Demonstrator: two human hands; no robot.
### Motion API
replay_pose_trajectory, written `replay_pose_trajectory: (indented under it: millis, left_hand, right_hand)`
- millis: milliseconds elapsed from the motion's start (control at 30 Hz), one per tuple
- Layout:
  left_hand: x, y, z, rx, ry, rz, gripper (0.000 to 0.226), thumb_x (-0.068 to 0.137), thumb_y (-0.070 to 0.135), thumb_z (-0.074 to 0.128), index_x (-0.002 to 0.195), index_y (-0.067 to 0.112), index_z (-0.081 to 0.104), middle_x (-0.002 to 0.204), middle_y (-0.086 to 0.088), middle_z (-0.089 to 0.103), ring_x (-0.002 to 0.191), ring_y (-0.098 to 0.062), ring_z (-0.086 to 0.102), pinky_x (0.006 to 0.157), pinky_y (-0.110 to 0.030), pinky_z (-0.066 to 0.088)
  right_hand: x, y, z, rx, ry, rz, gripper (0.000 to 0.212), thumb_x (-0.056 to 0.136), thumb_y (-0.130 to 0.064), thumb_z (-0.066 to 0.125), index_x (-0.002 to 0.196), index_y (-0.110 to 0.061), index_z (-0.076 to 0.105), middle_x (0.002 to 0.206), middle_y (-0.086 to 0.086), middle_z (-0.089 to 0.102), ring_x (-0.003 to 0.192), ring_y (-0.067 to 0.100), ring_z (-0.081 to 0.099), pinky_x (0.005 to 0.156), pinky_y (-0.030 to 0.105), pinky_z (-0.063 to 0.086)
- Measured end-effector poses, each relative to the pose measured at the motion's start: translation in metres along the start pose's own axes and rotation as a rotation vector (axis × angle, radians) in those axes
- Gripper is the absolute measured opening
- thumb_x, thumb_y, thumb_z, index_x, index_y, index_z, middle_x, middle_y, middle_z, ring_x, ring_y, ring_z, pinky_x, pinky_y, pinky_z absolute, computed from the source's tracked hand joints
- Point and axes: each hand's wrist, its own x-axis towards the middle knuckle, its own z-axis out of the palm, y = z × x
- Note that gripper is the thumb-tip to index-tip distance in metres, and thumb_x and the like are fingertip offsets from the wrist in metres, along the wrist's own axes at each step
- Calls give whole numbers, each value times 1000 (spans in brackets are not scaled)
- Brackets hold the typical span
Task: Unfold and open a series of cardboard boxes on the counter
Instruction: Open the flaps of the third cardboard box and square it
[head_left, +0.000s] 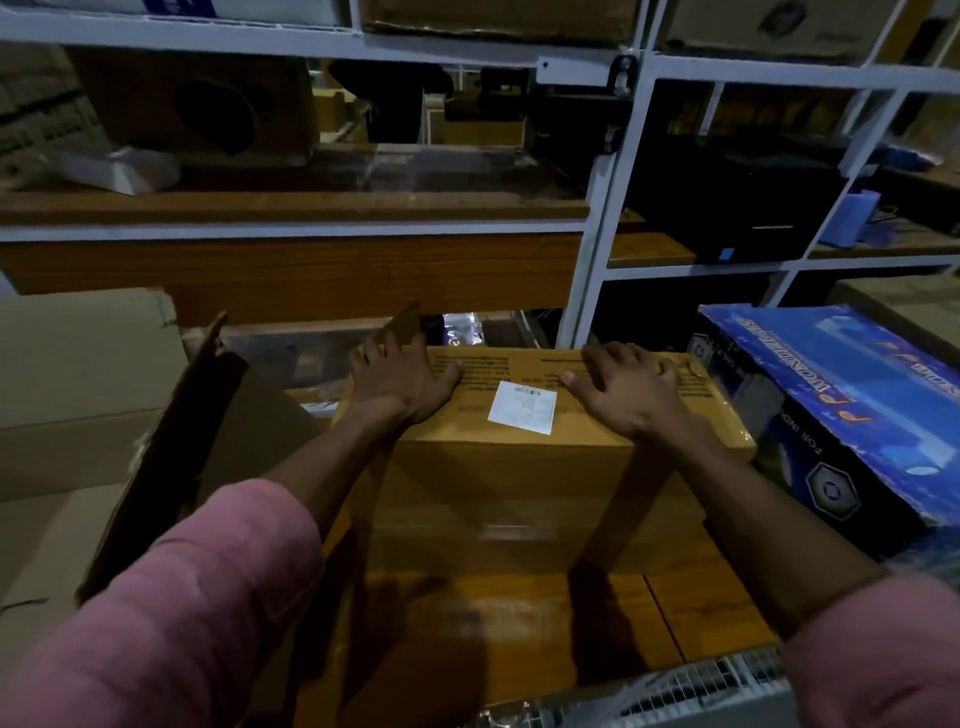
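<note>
The yellow cardboard box (545, 457) stands closed on the wooden desk (675, 613), between an opened brown carton (171, 441) and a blue printed box (852, 415), so keep it square there. Your left hand (400, 384) and right hand (628, 395) lie on its top with fingers spread; hook them over the far edge, clear of the white label (523, 413), before lifting a flap.

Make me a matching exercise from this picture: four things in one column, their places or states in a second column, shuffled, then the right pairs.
Things:
1. left hand
2. right hand
3. white label
4. blue box

Places:
A. on the brown box top, between the hands
B. tilted, right of the brown box
C. on the box top's far left corner
D. on the box top's right part, fingers spread

Pairs: 1-C, 2-D, 3-A, 4-B
</note>
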Motion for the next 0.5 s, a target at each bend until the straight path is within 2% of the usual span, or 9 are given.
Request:
replay_pose_trajectory:
  millis: [100, 267, 400, 500]
  left_hand:
    - [-16, -3, -2, 8, 52, 33, 85, 89, 80, 24, 152, 23, 31, 158, -19, 30, 146, -44, 20, 117, -62, 15]
    - [-60, -5, 0, 42, 209, 104, 78, 90, 75, 24, 147, 23, 40, 148, -17, 41, 142, -37, 29, 115, -61, 20]
    - [-103, -6, 5, 39, 318, 181, 80, 89, 76, 25, 149, 25, 37, 149, -15, 41, 143, -34, 29, 116, -60, 21]
    - [-141, -6, 8, 25, 368, 200, 79, 89, 76, 29, 150, 25, 33, 152, -15, 36, 146, -33, 25, 119, -57, 17]
  right_hand:
    - [-17, -2, -3, 9, 75, -19, 79, 86, -83, 14, 149, -37, 29, 161, 6, 26, 148, 32, 18, 115, 65, 10]
    - [-62, -8, -10, 23, 169, -32, 79, 87, -81, 16, 152, -37, 23, 160, 7, 27, 148, 32, 17, 114, 66, 11]
    - [-109, -11, -11, 10, 257, -54, 73, 88, -79, 21, 146, -35, 29, 155, 5, 29, 146, 31, 19, 114, 67, 14]
    - [-144, -13, -7, -9, 327, -66, 71, 90, -77, 25, 146, -34, 30, 155, 5, 25, 148, 31, 15, 116, 65, 10]
